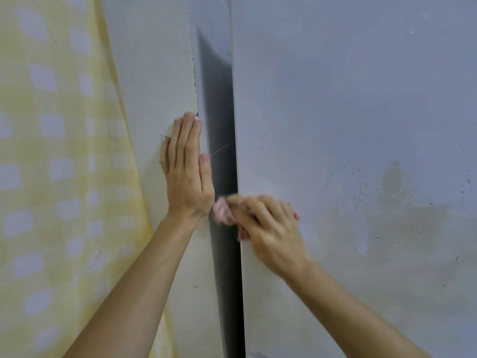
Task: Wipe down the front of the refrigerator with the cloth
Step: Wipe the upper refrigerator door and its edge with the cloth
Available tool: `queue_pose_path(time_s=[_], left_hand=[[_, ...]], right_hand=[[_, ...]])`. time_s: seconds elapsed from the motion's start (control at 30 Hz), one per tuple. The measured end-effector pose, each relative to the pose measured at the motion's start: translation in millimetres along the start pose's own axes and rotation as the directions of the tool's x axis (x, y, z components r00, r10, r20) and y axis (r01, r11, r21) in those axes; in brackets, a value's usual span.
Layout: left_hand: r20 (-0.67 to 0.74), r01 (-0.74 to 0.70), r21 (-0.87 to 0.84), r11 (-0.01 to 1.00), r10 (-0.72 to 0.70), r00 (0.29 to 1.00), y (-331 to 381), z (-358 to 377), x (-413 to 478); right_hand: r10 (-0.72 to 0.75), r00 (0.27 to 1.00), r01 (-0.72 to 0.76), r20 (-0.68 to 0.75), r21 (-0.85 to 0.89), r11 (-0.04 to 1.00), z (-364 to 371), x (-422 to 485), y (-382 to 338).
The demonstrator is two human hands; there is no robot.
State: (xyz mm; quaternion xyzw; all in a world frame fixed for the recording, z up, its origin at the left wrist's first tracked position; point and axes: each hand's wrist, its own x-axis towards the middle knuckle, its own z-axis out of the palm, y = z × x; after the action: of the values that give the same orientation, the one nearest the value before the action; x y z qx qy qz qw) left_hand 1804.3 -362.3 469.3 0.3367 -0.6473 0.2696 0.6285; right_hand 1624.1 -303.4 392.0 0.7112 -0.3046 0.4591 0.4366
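**While the cloth is at the fridge's edge**

Because the right hand (271,226) is blurred, I cannot see every finger. Its fingers are clearly curled around a bunched pink cloth (222,211), and they press it on the left edge of the fridge (361,112) front, just beside the dark gap (222,125). The left hand (187,171) lies flat on the pale panel (154,73) across the gap, with its fingers straight and close together. It holds nothing and seems only to steady the person. Left of the panel hangs a yellow checked curtain (51,151).

The cloth looks soft and light, and it will likely fold and creep inside the hand. I judge it better to keep it as a wad under the fingertips and palm, not to hold it by one corner. The fridge front is hard, flat and smooth, so the wad should slide easily, and firm pressure should do no harm. Grey smears (392,192) and dark specks show on the front to the right of the hand, well apart from the cloth. Most of the wiping therefore seems not yet done.
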Motion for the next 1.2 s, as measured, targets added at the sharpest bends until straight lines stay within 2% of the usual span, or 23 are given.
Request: queue_pose_path(time_s=[0.13, 0.2, 0.3, 0.4, 0.47, 0.53, 0.63, 0.8, 0.97, 1.07, 1.2], left_hand=[[-0.010, -0.013, 0.047, 0.999, 0.014, 1.000, 7, 0, 0], [-0.015, -0.026, 0.043, 0.999, 0.027, 1.000, 13, 2, 0], [-0.016, -0.064, 0.021, 0.998, 0.065, 0.998, 26, 8, -2], [0.001, -0.124, -0.056, 0.991, 0.125, 0.992, 43, 15, -2], [0.022, -0.149, -0.110, 0.983, 0.152, 0.988, 53, 21, -1], [0.046, -0.149, -0.124, 0.981, 0.156, 0.987, 60, 27, -3], [0.078, -0.128, -0.115, 0.985, 0.137, 0.987, 67, 35, -6], [0.027, -0.135, -0.095, 0.986, 0.138, 0.990, 72, 42, -6], [-0.011, -0.167, -0.089, 0.982, 0.167, 0.986, 83, 44, 0], [-0.001, -0.198, -0.061, 0.978, 0.198, 0.980, 93, 47, 6], [-0.002, -0.172, -0.009, 0.985, 0.172, 0.985, 104, 52, 6]], right_hand=[[-0.151, 0.972, 0.146, 0.179, 0.040, 0.988, -12, -36, 9], [-0.141, 0.976, 0.139, 0.169, 0.019, 0.990, -19, -23, 22], [0.028, 0.998, -0.031, -0.054, -0.062, 0.998, -41, 22, 54], [0.123, 0.954, -0.163, -0.273, -0.126, 0.979, -64, 73, 92], [0.162, 0.916, -0.218, -0.367, -0.115, 0.969, -69, 89, 101], [0.195, 0.898, -0.256, -0.394, -0.107, 0.961, -66, 83, 97], [0.192, 0.919, -0.258, -0.344, -0.158, 0.953, -56, 35, 81], [0.094, 0.991, -0.110, -0.096, -0.180, 0.977, -53, -62, 57], [0.038, 0.998, -0.042, -0.042, -0.108, 0.993, -76, -38, 86], [0.140, 0.973, -0.164, -0.182, -0.124, 0.979, -92, 15, 119], [0.349, 0.862, -0.398, -0.367, -0.065, 0.915, -105, 70, 142]])
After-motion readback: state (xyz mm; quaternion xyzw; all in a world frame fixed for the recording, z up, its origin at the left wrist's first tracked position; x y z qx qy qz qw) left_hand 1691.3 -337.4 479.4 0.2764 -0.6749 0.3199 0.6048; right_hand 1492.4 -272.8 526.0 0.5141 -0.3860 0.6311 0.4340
